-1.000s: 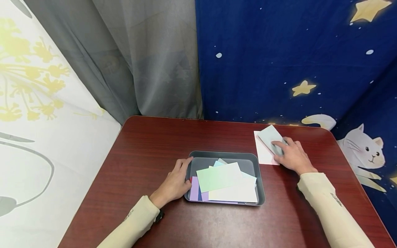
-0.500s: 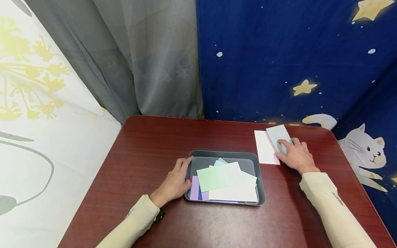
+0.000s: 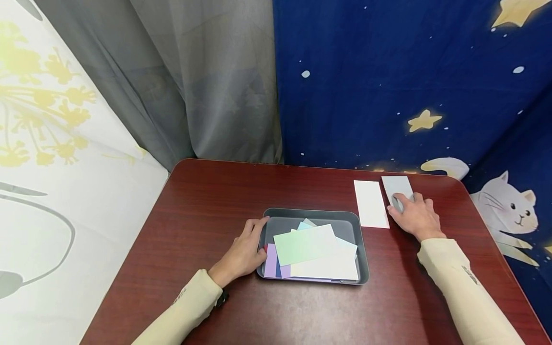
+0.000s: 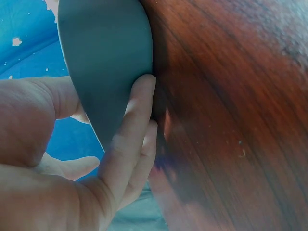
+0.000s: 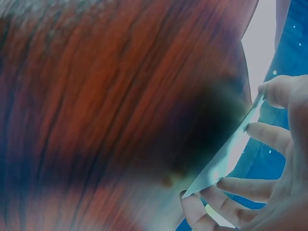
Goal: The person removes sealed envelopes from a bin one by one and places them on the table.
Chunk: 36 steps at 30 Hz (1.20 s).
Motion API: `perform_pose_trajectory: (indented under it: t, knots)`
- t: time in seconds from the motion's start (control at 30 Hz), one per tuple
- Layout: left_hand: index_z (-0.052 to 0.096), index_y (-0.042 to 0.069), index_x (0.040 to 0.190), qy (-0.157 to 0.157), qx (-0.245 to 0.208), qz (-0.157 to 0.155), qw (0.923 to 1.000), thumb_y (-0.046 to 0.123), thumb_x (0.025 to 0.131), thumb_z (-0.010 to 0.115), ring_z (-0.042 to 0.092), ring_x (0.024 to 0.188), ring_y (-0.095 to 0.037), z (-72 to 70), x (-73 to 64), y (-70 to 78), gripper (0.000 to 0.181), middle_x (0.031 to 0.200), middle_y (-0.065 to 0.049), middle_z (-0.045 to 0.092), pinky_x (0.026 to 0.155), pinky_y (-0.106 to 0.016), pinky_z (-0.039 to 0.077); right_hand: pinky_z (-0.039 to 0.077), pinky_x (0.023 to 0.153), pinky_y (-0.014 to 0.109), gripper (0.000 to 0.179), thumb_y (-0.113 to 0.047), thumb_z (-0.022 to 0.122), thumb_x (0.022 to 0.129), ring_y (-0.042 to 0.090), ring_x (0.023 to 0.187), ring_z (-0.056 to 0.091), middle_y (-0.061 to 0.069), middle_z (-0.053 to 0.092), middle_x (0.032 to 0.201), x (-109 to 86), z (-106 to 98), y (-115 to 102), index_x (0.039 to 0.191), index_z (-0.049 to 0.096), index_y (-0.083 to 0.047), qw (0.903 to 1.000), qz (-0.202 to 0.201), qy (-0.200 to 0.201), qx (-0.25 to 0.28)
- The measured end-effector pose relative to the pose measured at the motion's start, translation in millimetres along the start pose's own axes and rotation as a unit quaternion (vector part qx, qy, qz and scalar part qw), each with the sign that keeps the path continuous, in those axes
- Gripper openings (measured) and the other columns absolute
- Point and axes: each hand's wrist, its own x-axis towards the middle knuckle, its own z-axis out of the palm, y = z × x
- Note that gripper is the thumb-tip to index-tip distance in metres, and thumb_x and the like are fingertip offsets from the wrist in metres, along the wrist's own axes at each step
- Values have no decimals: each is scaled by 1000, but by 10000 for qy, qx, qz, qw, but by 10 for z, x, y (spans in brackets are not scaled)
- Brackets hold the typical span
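My right hand [image 3: 417,218] holds a pale grey card [image 3: 397,184] by its edges, low over the back right of the table. In the right wrist view, thumb and fingers bracket this card [image 5: 224,159], which is seen nearly edge-on. Just left of it a white card [image 3: 372,203] lies flat. My left hand [image 3: 242,250] grips the left end of a dark grey tray [image 3: 365,258]; in the left wrist view its fingers [image 4: 132,125] lie along the tray wall [image 4: 108,53]. Inside the tray, a pale green card [image 3: 297,247] lies over cream, light blue and purple cards.
The dark red wooden table [image 3: 310,316] has rounded back corners. Its back edge runs close to the grey curtain [image 3: 228,96] and the blue star-patterned curtain [image 3: 353,96]. A white patterned cloth [image 3: 86,215] hangs at the left.
My right hand has moved slightly right with the grey card, turning it straighter. The card no longer overlaps the white one, which now shows whole. The left hand and tray have stayed in place.
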Motion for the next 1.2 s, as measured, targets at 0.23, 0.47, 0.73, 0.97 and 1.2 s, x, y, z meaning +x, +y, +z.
perform_pose_trajectory:
  t: [0.23, 0.47, 0.73, 0.97, 1.2]
  knots:
    - [34, 10, 171, 0, -28, 23, 10000, -2, 95, 70, 60, 87, -29, -6, -5, 6, 85, 155, -16, 43, 79, -46, 51, 45, 89, 85, 63, -43, 53, 110, 71, 130, 33, 46, 26, 156, -5, -12, 19, 159, 47, -3, 9998, 82, -153, -16]
    - [35, 8, 170, 43, -12, 157, 9999, -4, 94, 69, 60, 85, -27, -4, -3, 1, 84, 154, -18, 43, 81, -49, 51, 45, 88, 86, 63, -42, 51, 110, 71, 129, 34, 46, 25, 157, -10, -2, 55, 159, 47, -4, 9996, 159, -226, -25]
    - [34, 9, 170, 13, -9, 122, 9999, -3, 94, 69, 60, 87, -26, -2, -3, -2, 85, 155, -17, 43, 85, -50, 50, 47, 86, 85, 64, -43, 53, 109, 69, 126, 35, 43, 32, 152, -20, 34, 80, 160, 46, -4, 9995, 198, -249, -73]
    - [34, 8, 170, 43, -3, 131, 9999, -3, 94, 69, 60, 88, -23, -4, -8, -3, 85, 155, -17, 43, 88, -53, 49, 46, 86, 85, 64, -44, 53, 109, 70, 127, 35, 43, 32, 152, -20, 37, 72, 159, 46, -4, 9994, 206, -277, -83]
    - [34, 8, 171, 43, -8, 130, 9999, -2, 94, 69, 58, 83, -21, -4, -5, -4, 85, 155, -17, 43, 86, -51, 48, 46, 86, 85, 65, -45, 53, 109, 70, 127, 35, 42, 33, 151, -17, 19, 60, 159, 45, -4, 9992, 246, -309, -74]
